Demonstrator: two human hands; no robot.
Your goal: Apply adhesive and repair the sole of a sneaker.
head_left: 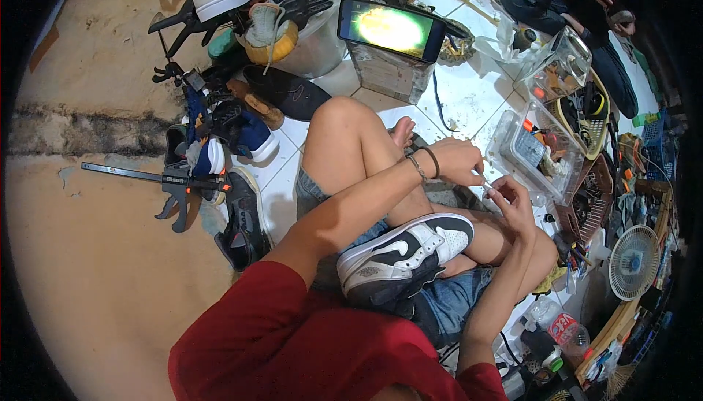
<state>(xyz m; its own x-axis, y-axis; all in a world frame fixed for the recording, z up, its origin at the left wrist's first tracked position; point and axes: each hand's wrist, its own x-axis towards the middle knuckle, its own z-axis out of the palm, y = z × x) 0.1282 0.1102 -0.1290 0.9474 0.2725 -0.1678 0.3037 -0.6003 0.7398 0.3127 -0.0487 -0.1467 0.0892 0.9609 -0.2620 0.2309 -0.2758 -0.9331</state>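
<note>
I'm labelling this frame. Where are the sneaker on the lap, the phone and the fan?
sneaker [401, 253], head view, on its grey side panel.
phone [389, 29], head view, middle of its lit screen.
fan [633, 261], head view, centre of its round grille.

You have two hands in view, your left hand [455, 161] and your right hand [515, 203], and between them one thin pale item, too small to identify. One grey, white and black sneaker [405, 252] lies on your lap. One phone [391, 29] with a lit screen rests on one clear box [388, 73]. Two clear plastic containers [534, 153] stand open to your right. One bar clamp [162, 179] lies at your left. One small white fan [634, 260] sits at the right edge. The shoe pile [234, 119] holds perhaps seven loose shoes; overlap prevents a firm count. One other person [578, 2] sits opposite
</note>
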